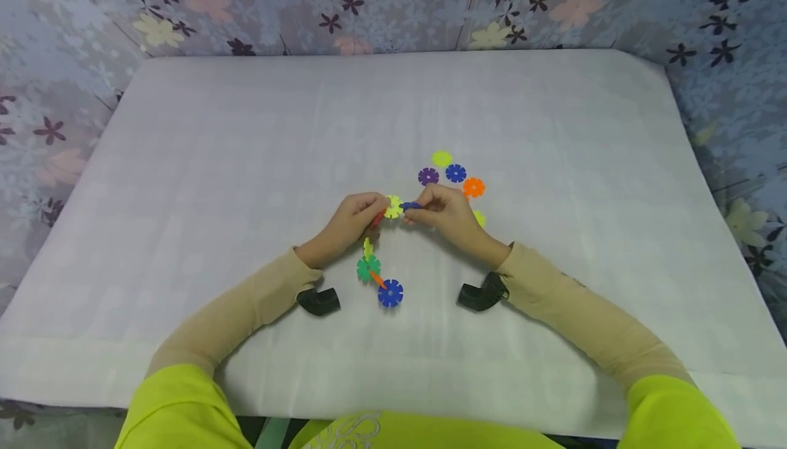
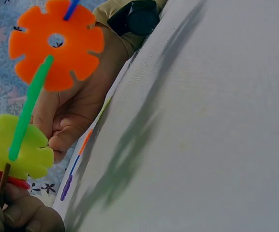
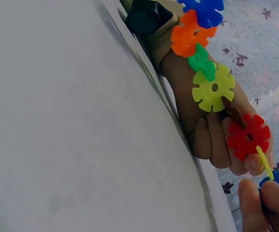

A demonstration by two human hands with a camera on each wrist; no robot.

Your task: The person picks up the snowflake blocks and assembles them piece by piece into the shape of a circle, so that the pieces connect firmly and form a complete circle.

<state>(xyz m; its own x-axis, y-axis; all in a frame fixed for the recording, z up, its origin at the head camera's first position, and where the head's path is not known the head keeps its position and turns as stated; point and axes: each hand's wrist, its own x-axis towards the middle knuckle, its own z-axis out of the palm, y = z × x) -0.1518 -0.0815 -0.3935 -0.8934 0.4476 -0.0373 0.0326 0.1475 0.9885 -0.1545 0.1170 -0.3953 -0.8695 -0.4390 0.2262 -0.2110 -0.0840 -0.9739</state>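
My left hand [image 1: 350,222] pinches the red notched disc [image 3: 248,137] of a chain of plastic interlocking discs. From it the chain hangs toward me through a brown disc [image 3: 233,112], a yellow disc [image 3: 206,99], a green disc [image 1: 368,268], an orange disc [image 2: 81,53] and a blue end disc [image 1: 390,293]. Another yellow disc [image 1: 392,207] stands on the red one's other side. Between thumb and fingers, my right hand [image 1: 453,218] pinches a separate-coloured blue disc [image 1: 410,206], its edge meeting that yellow disc's rim. Both hands are close together over the table.
Loose discs lie just beyond my right hand: a yellow one [image 1: 442,158], a purple one [image 1: 428,175], a blue one [image 1: 456,173], an orange one [image 1: 473,187] and a partly hidden yellow one [image 1: 480,218]. The white-covered table [image 1: 246,128] meets flowered cloth at the back.
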